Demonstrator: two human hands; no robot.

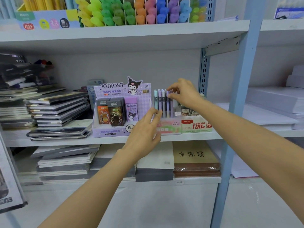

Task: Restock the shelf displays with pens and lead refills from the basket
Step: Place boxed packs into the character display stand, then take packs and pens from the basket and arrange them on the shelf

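Note:
On the middle shelf a clear "Fruit Soda" display box [174, 128] holds several upright pastel lead-refill tubes [160, 102]. My right hand [182, 94] is at the tops of those tubes, thumb and fingers pinching the cap of a purple tube [170, 94]. My left hand [144, 129] reaches to the box's left front, fingers lightly bent and touching the tubes' lower part. Left of it stands a purple Kuromi display box [115, 130] with lead-refill packs [111, 112]. To the right is a white and green lead-refill box [195, 125]. No basket is in view.
Stacked notebooks [57, 109] fill the shelf's left side. The shelf above carries coloured highlighters [139, 12]. Below lie paper pads and a brown packet [195, 160]. A blue upright post [238, 96] stands right of the boxes, with paper reams [276, 102] beyond it.

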